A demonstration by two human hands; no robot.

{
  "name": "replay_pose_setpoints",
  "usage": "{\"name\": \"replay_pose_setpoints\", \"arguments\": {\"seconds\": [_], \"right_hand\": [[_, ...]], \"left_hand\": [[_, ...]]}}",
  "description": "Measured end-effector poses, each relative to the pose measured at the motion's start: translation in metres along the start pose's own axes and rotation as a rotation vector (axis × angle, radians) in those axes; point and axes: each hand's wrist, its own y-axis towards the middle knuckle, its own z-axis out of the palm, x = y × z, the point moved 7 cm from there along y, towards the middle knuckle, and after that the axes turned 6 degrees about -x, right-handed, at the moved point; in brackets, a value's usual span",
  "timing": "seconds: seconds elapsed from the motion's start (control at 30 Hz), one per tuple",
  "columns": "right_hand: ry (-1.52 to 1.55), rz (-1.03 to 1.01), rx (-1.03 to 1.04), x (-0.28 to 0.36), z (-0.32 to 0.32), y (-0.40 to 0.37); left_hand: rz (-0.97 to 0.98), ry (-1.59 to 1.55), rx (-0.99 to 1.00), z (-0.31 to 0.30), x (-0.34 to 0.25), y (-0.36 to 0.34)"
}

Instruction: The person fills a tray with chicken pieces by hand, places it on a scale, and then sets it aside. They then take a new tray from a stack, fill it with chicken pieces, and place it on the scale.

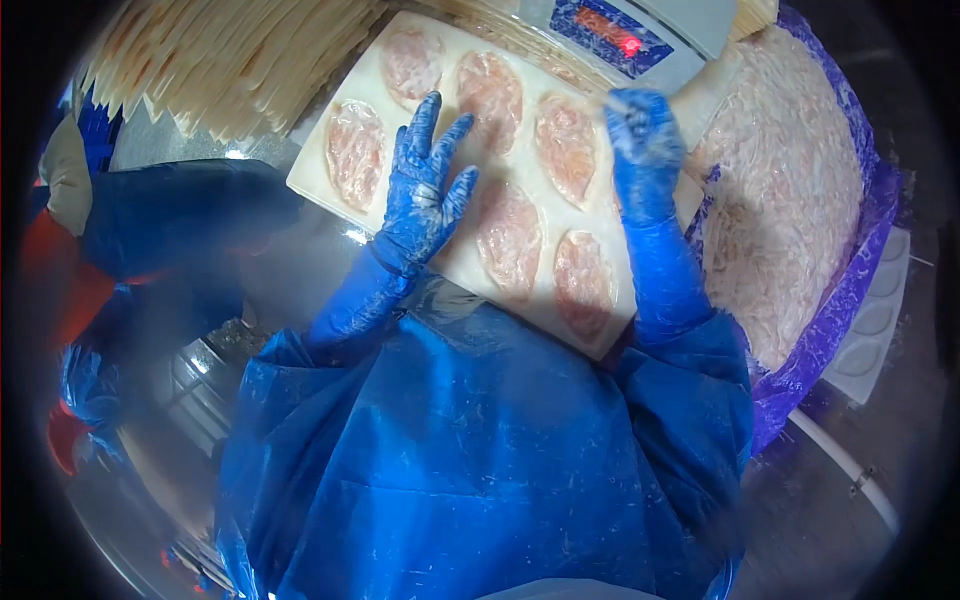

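A white mould board [320, 185] lies at a slant before me, with several leaf-shaped hollows filled with pale pink raw meat paste [508, 240]. My left hand [422, 185], in a blue glove smeared with paste, is over the board's left half with its fingers spread, holding nothing. My right hand [645, 145] is closed near the board's upper right corner and smeared by motion. A pale edge shows by its fingers, but what it grips cannot be made out. Beside it lies a large heap of the same meat paste [790, 180] in a purple plastic liner [870, 240].
A stack of thin pale sheets [220, 60] fills the upper left. Behind the board stands a scale [680, 35] with a lit red display. Another white mould board [870, 340] lies at the far right. A person in blue and orange clothing [180, 220] is at the left.
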Motion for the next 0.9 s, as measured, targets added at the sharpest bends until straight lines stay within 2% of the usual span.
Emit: {"name": "replay_pose_setpoints", "arguments": {"seconds": [0.03, 0.07, 0.13, 0.17, 0.2, 0.27, 0.33, 0.4, 0.43, 0.47, 0.53, 0.6, 0.67, 0.7, 0.77, 0.8, 0.87, 0.9], "right_hand": [[-0.263, -0.117, 0.049, -0.006, 0.002, -0.006], [-0.265, -0.116, 0.054, -0.007, -0.002, -0.013], [-0.96, -0.321, 0.31, 0.002, 0.003, -0.041], [-0.932, -0.209, 0.368, 0.004, -0.002, -0.048], [-0.933, -0.207, 0.38, 0.006, -0.001, -0.052], [-0.88, -0.378, 0.209, 0.026, -0.004, -0.058], [-0.932, -0.357, 0.237, 0.02, -0.001, -0.066], [-1.121, -0.56, 0.413, -0.007, 0.007, -0.086], [-1.158, -0.49, 0.444, 0.003, 0.004, -0.088], [-1.151, -0.499, 0.451, -0.017, -0.004, -0.098], [-0.103, 0.171, 0.043, -0.095, -0.071, -0.099], [-1.024, -0.298, 0.28, -0.08, -0.126, -0.074], [-0.444, 0.063, 0.033, -0.046, -0.131, -0.071], [-0.418, 0.049, 0.057, -0.034, -0.124, -0.069], [-0.688, -0.087, 0.057, -0.014, -0.119, -0.067], [-0.676, -0.103, 0.068, -0.015, -0.119, -0.065], [-0.792, -0.217, 0.074, -0.018, -0.118, -0.064], [-0.788, -0.219, 0.077, -0.002, -0.101, -0.061]], "left_hand": [[-0.018, -0.01, 0.01, 0.0, 0.002, -0.003], [-0.036, -0.022, 0.022, 0.001, 0.004, -0.005], [-0.022, 0.007, 0.018, 0.0, 0.01, -0.009], [-0.013, 0.041, 0.016, -0.001, 0.009, -0.01], [-0.024, 0.04, 0.016, 0.0, 0.008, -0.01], [0.04, -0.029, 0.06, 0.012, -0.005, 0.0], [0.145, -0.03, 0.143, 0.04, -0.029, 0.011], [0.281, -0.05, 0.222, 0.068, -0.056, 0.022], [0.281, -0.045, 0.217, 0.085, -0.054, 0.027], [0.307, -0.027, 0.249, 0.107, -0.046, 0.026], [0.323, 0.015, 0.274, 0.125, -0.055, 0.03], [0.237, -0.196, 0.183, 0.113, -0.074, 0.044], [0.328, -0.163, 0.294, 0.151, -0.064, 0.024], [0.314, -0.131, 0.277, 0.154, -0.06, 0.025], [0.35, -0.131, 0.176, 0.146, -0.067, 0.022], [0.346, -0.115, 0.161, 0.135, -0.071, 0.024], [0.306, -0.14, 0.212, 0.121, -0.078, 0.025], [0.273, -0.214, 0.34, 0.129, -0.067, 0.015]]}}
